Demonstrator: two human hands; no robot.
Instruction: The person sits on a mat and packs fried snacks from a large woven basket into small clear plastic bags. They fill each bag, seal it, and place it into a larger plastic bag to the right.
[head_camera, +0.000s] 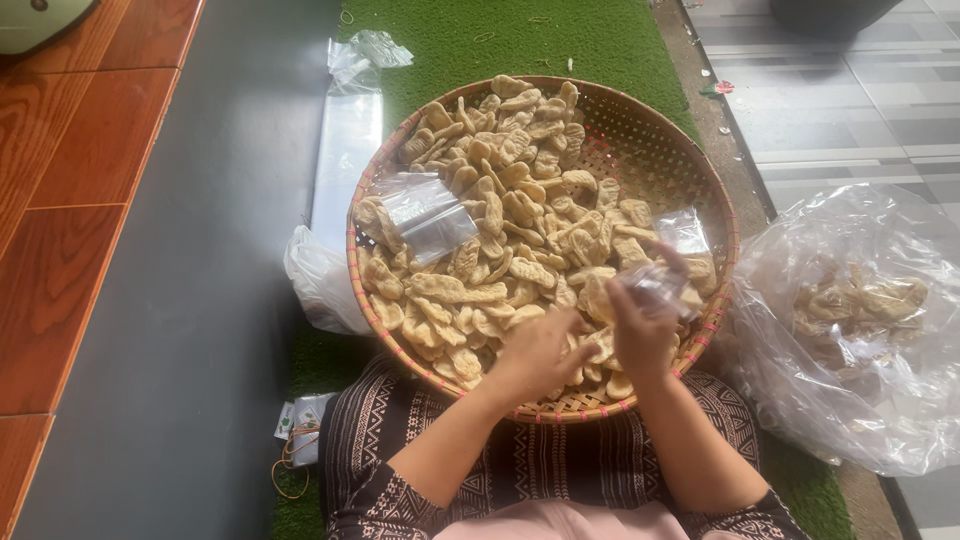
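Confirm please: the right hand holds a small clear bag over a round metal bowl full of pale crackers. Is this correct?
Not quite. In the head view the right hand holds the small clear bag over a round woven bamboo tray, not a metal bowl. It is indeed full of pale crackers.

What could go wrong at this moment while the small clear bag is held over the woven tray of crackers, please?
1. The right hand holds the small clear bag by thin, crumpled film; it could slip or tear.
2. The left hand rests on piled crackers near the woven tray edge; pieces could be pushed off or crushed.
3. The loose empty bag lying on the crackers might slide or get buried.
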